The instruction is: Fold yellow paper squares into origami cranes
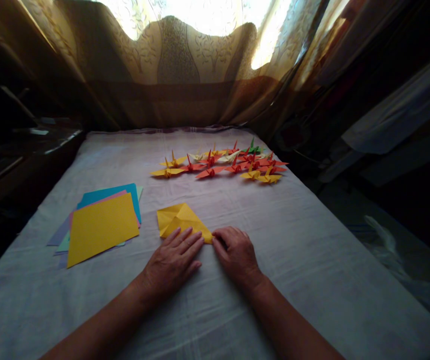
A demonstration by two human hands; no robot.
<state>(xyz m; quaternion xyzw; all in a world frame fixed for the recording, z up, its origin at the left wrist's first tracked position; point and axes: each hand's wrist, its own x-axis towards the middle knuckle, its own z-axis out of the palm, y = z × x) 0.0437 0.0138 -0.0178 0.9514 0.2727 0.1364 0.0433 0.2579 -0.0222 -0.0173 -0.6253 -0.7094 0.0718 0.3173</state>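
Both forearms [290, 315] reach in from the near edge, angled toward each other. The left hand [175, 257] lies palm down, its fingers extended close together over the near edge of the folded sheet [180, 216], thumb held a little apart; its grip is flat, closed on nothing. The right hand [237, 255] is curled, knuckles up, its grip pinching the sheet's narrow right tip between thumb and fingers. The yellow sheet lies in front of the person, creased, its wider end to the left.

There is one folded sheet and one stack [102, 227] of flat paper, left of the hands. A yellow piece tops the stack; blue, pink, green and lilac edges [134, 200] show under it, too overlapped to count. Beyond are paper cranes [210, 172]: one green, at least two cream, at least five yellow, and several red that crowd too closely for a sure count.

The table [305, 255] wears a pale, faintly checked, wrinkled cloth. A patterned curtain [177, 60] hangs behind, bright light at its top. Pale fabric [398, 110] hangs at right; both sides are dark.
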